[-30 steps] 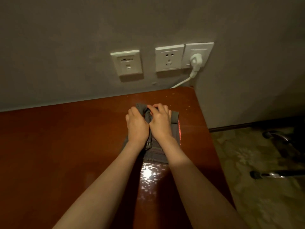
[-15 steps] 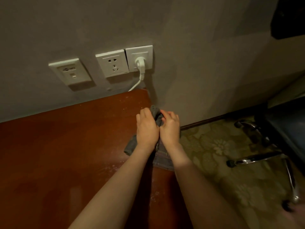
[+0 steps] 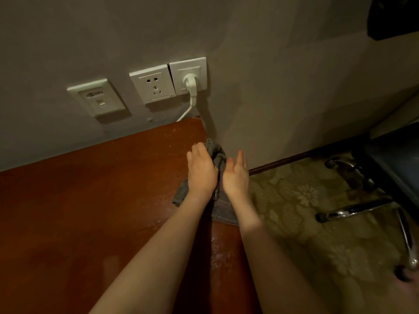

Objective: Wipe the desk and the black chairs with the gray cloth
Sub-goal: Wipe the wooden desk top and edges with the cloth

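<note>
Head view: the left hand [image 3: 201, 173] curls its fingers [image 3: 196, 148] around the bunched gray cloth [image 3: 215, 151] at the right edge of the counter [image 3: 90, 211], while the right hand [image 3: 235, 177], fingers straight and together, is just past that edge, beside the cloth.

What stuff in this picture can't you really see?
All in the head view.
Gray cloth: mostly covered by the left hand and both forearms, so its full shape is hidden.
Black chair: cut off by the right edge; only part of seat and legs show.
Dark thing, top right corner: cut off and too dark to name.
White cable: drops behind the desk, so its end is hidden.
</note>
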Tool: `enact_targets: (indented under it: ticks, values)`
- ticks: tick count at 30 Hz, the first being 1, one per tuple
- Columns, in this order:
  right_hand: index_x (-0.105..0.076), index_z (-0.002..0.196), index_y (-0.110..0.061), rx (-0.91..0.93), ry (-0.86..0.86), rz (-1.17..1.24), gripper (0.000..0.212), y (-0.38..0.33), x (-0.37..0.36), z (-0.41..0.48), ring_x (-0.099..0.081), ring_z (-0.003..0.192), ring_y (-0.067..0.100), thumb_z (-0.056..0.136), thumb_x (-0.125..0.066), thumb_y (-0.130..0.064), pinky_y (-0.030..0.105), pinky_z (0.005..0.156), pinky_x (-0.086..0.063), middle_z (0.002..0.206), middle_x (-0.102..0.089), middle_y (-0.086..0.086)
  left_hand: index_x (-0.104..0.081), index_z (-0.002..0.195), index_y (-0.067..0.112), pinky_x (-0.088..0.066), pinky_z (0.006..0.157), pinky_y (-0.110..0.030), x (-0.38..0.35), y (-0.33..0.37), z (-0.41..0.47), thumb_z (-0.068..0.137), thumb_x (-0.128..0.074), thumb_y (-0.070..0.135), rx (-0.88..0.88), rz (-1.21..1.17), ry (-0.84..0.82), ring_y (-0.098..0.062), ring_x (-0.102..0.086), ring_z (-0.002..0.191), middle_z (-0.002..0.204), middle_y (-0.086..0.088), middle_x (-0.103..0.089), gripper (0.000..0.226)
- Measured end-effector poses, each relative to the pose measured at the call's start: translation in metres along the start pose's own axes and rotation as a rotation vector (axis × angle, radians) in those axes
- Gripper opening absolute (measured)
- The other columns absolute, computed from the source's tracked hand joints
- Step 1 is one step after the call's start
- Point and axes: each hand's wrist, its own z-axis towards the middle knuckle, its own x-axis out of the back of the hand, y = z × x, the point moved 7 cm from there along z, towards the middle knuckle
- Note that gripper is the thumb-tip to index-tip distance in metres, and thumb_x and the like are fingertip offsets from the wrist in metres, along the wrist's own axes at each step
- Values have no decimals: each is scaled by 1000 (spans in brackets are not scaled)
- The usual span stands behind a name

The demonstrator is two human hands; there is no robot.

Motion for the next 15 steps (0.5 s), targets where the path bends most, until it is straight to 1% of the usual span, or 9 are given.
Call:
enact_targets:
  ticks: [3, 4, 5, 7, 8, 9, 11, 13, 15]
  values:
    - [-15, 149, -6, 166, 143, -116, 53, -11, 7, -9, -6, 146, 20, 101, -33, -20, 28, 115, -2, 157, -10, 10, -46, 109, -6, -37, 89, -43, 0, 0, -2, 89, -44, 0, 5, -40, -5, -36, -43, 98, 109, -19, -48, 20]
    - [-13, 149, -7, 183, 129, -141, 53, -12, 5, -9, -6, 146, 20, 102, -32, -22, 28, 115, -1, 158, -9, 9, -46, 109, -5, -37, 89, -43, 0, -1, -2, 90, -44, 1, 14, -58, -7, -35, -42, 98, 109, -19, -48, 20]
    - [-12, 150, -10, 159, 50, -154, 53, -10, -1, -7, -8, 145, 21, 102, -30, -25, 29, 116, -4, 158, -10, 9, -46, 109, -4, -37, 89, -41, 0, -2, -2, 90, -44, 2, 26, -83, -11, -34, -42, 98, 109, -18, -48, 20]
    - [-13, 151, -16, 13, -215, -124, 52, 1, -18, -1, -21, 142, 26, 103, -25, -33, 32, 113, -17, 156, -20, 11, -45, 108, -2, -35, 87, -37, -1, -4, 0, 90, -44, 1, 39, -137, -28, -31, -41, 97, 107, -16, -47, 18]
    - [-14, 151, -18, -25, -280, -129, 52, 3, -22, -2, -27, 139, 28, 103, -23, -35, 33, 111, -22, 154, -24, 11, -45, 107, -1, -34, 87, -36, 0, -5, 0, 90, -43, 1, 41, -156, -40, -31, -41, 97, 106, -15, -47, 17]
    - [-14, 151, -18, -11, -264, -146, 52, -1, -22, -2, -29, 138, 28, 102, -24, -35, 34, 110, -24, 154, -25, 11, -45, 107, 0, -33, 86, -34, 1, -6, 1, 90, -44, 1, 43, -177, -47, -31, -41, 97, 106, -15, -47, 17]
    - [-17, 150, -16, 88, -91, -165, 51, -16, -13, -4, -27, 140, 25, 102, -28, -29, 33, 111, -24, 155, -23, 8, -45, 108, 0, -34, 87, -35, 5, -9, 1, 92, -47, 5, 58, -237, -51, -30, -42, 98, 106, -14, -49, 17]
    - [-20, 149, -14, 165, 10, -179, 49, -31, -10, -7, -20, 143, 20, 102, -30, -23, 31, 114, -17, 156, -20, 7, -46, 110, -1, -37, 87, -37, 14, -13, 2, 92, -48, 7, 63, -279, -40, -30, -43, 100, 107, -15, -51, 19]
    - [-19, 149, -15, 248, 82, -275, 50, -45, -12, -12, -10, 145, 19, 101, -30, -23, 33, 116, -7, 157, -15, 6, -48, 109, -2, -39, 85, -38, 24, -19, 5, 90, -48, 4, 31, -292, -36, -32, -46, 100, 107, -17, -53, 19]
